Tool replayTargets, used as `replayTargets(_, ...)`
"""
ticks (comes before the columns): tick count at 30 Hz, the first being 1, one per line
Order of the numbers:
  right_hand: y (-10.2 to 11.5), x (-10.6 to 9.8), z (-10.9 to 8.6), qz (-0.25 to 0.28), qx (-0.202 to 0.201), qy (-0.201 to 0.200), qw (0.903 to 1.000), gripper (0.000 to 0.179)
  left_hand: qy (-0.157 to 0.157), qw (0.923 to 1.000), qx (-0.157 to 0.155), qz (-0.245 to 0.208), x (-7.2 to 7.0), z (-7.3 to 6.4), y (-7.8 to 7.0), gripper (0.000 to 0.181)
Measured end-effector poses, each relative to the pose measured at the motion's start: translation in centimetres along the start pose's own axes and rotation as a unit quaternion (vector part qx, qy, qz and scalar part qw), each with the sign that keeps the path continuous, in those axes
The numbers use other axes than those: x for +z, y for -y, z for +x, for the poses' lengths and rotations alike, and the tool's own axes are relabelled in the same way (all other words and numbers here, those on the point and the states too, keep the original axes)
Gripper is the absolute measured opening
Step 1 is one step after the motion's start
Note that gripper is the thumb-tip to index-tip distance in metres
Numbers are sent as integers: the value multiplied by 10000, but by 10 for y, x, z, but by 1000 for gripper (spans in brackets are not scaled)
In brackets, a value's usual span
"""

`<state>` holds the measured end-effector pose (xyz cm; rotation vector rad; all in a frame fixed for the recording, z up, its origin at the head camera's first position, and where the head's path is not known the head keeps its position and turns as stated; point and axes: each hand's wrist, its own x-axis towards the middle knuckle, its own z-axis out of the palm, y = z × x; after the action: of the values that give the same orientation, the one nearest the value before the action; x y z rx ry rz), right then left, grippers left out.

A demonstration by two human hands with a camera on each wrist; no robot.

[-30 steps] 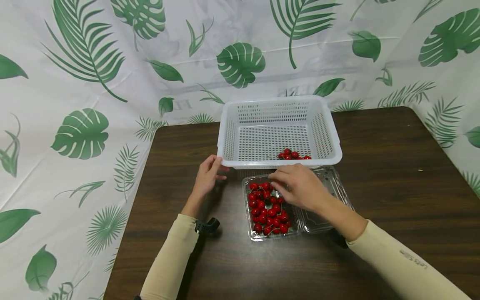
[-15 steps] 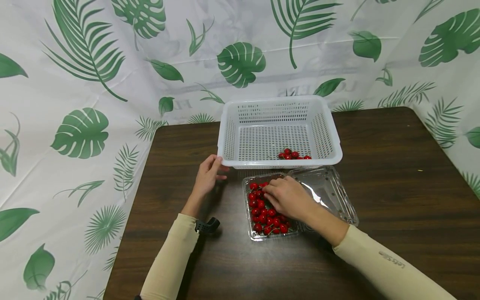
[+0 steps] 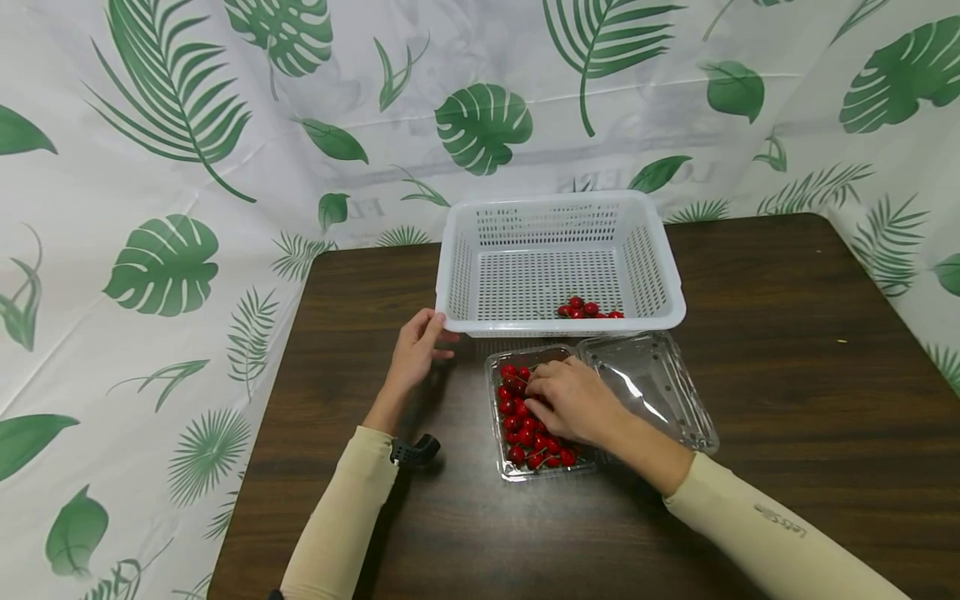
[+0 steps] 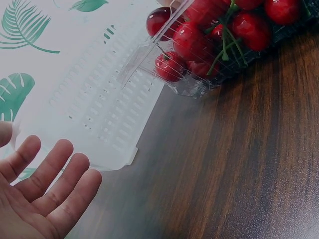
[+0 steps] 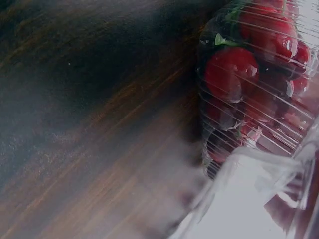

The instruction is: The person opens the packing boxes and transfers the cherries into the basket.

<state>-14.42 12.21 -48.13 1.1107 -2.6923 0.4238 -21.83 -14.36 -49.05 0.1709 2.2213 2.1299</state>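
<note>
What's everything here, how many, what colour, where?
Leafy sheet: one, white and green, at back
Wood-grain table: one, dark brown, before the sheet
Perforated plastic basket: one, white, on table
Plastic box, lid open: one, clear, nearer than basket
Round shiny cherries: many, red, mostly in box, some in basket
Fabric sleeves: two, beige, on the arms
Curved band: one, black, beside left sleeve
Left hand: one, bare, at basket's left front corner
Right hand: one, bare, over the boxed cherries

Right hand over cherries in a clear box, left hand at the corner of a white basket
</note>
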Motion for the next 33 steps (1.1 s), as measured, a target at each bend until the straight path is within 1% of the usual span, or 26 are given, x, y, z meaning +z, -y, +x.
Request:
replayTargets(1,0,0,0,37,2,1,10000,11,17,10000,-36,-32,0,0,-1,30)
replayTargets(4,0,0,0,155,-2,-24,9999,8,52,9999,-84,-60,2,-5,-15,27)
replayTargets(5,0,0,0,206,-4,-43,9998,7,32,10000,-77,-37,3,-5,-15,27)
replayTargets(8,-1,1,1,385,9,-109,9992,10,-37,10000,2,56,4,-5,-14,27)
replayTargets(11,-1,1,2,527,22,-165,9985,21,-102,9999,85,105,3,0,0,28)
replayTargets(15,0,1,2,396,-93,-211,9989,33,-91,9998,87,123,2,0,1,28)
replayTargets(17,0,0,1,231,-213,-217,9993,30,-87,9999,84,96,2,0,1,28)
replayTargets(19,1,0,0,124,-300,-198,9993,23,-83,9998,99,120,2,0,2,29)
replayTargets(23,2,0,-2,45,-326,-144,9994,12,-80,9998,111,135,2,0,3,28)
replayTargets(27,3,-1,-3,34,-303,-111,9995,10,-72,9999,96,124,1,0,2,27)
replayTargets(33,3,-5,-4,76,-396,-167,9990,10,-72,9998,96,155,1,1,2,27)
